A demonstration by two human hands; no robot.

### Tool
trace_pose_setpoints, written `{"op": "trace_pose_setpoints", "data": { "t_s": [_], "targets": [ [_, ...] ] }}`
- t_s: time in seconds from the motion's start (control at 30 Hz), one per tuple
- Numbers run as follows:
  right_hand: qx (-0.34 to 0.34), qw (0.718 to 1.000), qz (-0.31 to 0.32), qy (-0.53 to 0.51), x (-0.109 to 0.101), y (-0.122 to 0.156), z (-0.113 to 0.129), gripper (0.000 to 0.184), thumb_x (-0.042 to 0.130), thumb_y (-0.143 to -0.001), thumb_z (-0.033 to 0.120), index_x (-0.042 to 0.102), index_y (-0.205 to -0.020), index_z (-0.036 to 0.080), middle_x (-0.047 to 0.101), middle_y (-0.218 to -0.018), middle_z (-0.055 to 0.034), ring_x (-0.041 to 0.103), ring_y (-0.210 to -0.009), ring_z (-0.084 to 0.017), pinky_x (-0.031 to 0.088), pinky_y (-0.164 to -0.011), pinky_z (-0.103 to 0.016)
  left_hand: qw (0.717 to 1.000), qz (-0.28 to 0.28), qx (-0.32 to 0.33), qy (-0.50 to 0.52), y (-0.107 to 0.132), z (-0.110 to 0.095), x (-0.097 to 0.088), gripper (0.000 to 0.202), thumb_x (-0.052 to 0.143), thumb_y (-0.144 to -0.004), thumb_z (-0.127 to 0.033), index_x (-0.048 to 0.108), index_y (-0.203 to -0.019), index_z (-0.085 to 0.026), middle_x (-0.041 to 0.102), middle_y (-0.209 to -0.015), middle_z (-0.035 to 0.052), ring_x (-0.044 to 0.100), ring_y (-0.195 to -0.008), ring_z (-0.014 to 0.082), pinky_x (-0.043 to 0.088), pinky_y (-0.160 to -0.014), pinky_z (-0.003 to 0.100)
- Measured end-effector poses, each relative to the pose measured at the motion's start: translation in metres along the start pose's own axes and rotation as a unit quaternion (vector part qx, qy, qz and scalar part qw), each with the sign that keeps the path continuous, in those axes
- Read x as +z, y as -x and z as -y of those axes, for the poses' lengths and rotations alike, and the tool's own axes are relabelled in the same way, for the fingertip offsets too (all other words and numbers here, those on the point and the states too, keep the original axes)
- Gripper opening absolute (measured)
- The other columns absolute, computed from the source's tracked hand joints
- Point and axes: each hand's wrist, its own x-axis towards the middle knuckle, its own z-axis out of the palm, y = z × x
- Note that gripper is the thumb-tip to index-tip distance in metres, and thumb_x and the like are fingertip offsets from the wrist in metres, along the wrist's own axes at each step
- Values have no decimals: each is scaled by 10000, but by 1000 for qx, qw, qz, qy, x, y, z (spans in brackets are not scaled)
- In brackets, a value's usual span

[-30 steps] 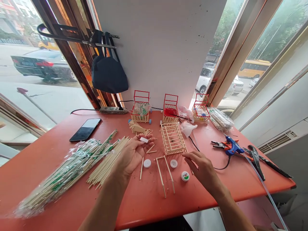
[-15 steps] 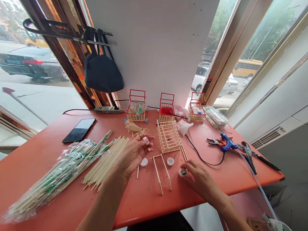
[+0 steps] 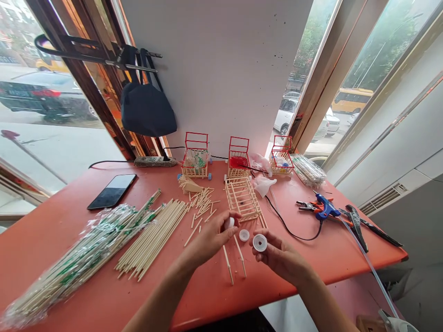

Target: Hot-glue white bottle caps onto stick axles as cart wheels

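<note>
While the left hand [image 3: 215,234] has its thumb and fingers clamped around a white cap [image 3: 229,223], partly hidden by the grip, look at the right hand [image 3: 282,258], thumb and fingers pinched on the edge of a holed cap [image 3: 256,240], hollow side turned to us! Both caps are up off the table [image 3: 207,299], and between the two sets of fingertips sits a loose cap [image 3: 244,235], nobody touching it. Light little things, I'd judge: stiff plastic, smooth enough to skid out of a careless pinch, yet hard to break. The rim's the place to take hold, thumb opposite fingers, centre hole left uncovered. On the near side of the left fingers run two thin sticks [image 3: 227,263], and those look more fragile, liable to snap if knocked. Beyond both hands' fingers lies a slatted stick frame [image 3: 243,199], light and springy by the look of it, best gripped by its long outer rails. Anything more inside those left fingers? Cannot tell!
</note>
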Motion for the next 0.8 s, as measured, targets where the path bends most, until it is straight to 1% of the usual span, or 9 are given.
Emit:
{"op": "trace_pose_setpoints", "data": {
  "t_s": [0.07, 0.17, 0.27, 0.33, 0.4, 0.5, 0.6, 0.7, 0.8],
  "targets": [
    [-17, 999, -9, 34, -6, -1, 1, 442, 903, -744, 525, 750, -1061, 258, 706, -1011, -49, 638, -802, -158, 555, -801, -306, 999, 3, 22, -35, 0, 0, 4, 212, 640, -929, -322, 624, -1106, -207, 655, -961, 27, 523, -740, 153, 407, -682, 276],
    [-61, 993, -32, 91, -16, -3, 3, 409, 878, -785, 506, 723, -1068, 254, 701, -980, -35, 628, -828, -165, 539, -777, -290, 999, 20, 15, -41, -2, -1, 10, 222, 672, -904, -374, 633, -1031, -196, 621, -858, 15, 521, -748, 167, 400, -685, 284],
    [-111, 979, -63, 159, -19, -5, 7, 352, 827, -854, 468, 688, -1092, 248, 687, -967, -26, 613, -822, -160, 517, -726, -264, 996, 41, -30, 67, -4, 1, 15, 232, 681, -836, -336, 592, -996, -193, 614, -849, 18, 539, -728, 165, 426, -661, 286],
    [-149, 962, -85, 212, -17, -7, 10, 313, 777, -898, 464, 662, -1087, 243, 676, -963, -29, 603, -792, -161, 518, -707, -273, 985, 56, -66, 152, -5, 3, 18, 255, 676, -778, -300, 547, -974, -201, 608, -872, 18, 532, -700, 149, 422, -625, 275],
    [-203, 936, -107, 266, -13, -10, 16, 304, 744, -918, 473, 639, -1087, 242, 674, -985, -41, 603, -797, -174, 530, -717, -296, 980, 72, -88, 166, -5, 4, 22, 262, 657, -750, -276, 527, -965, -206, 554, -817, -13, 463, -629, 122, 362, -570, 252],
    [-281, 888, -133, 338, -7, -18, 28, 308, 705, -945, 457, 631, -1167, 256, 677, -1064, -65, 625, -915, -211, 542, -812, -339, 995, 73, -61, 34, -3, 0, 29, 214, 589, -761, -170, 525, -962, -206, 536, -834, -16, 449, -662, 130, 353, -607, 261],
    [-315, 863, -152, 365, -5, -29, 47, 254, 665, -976, 410, 651, -1186, 267, 684, -1090, -66, 636, -1002, -224, 525, -900, -358, 990, 65, -22, -120, 1, -9, 37, 168, 451, -855, -87, 484, -948, -223, 576, -842, 1, 520, -742, 168, 395, -703, 296],
    [-349, 859, -199, 318, -6, -44, 66, 234, 661, -969, 390, 636, -1160, 259, 691, -1102, -69, 648, -1017, -228, 530, -894, -353, 967, 105, 19, -233, 0, -12, 47, 209, 405, -889, -53, 499, -953, -229, 594, -798, 7, 533, -759, 195, 392, -721, 310],
    [-371, 863, -226, 259, -12, -57, 78, 235, 676, -939, 397, 615, -1116, 255, 690, -1059, -56, 653, -919, -204, 540, -824, -333, 922, 171, 68, -339, -7, -2, 60, 345, 442, -780, 34, 594, -975, -207, 668, -977, 60, 544, -758, 191, 371, -648, 295]
  ]
}}
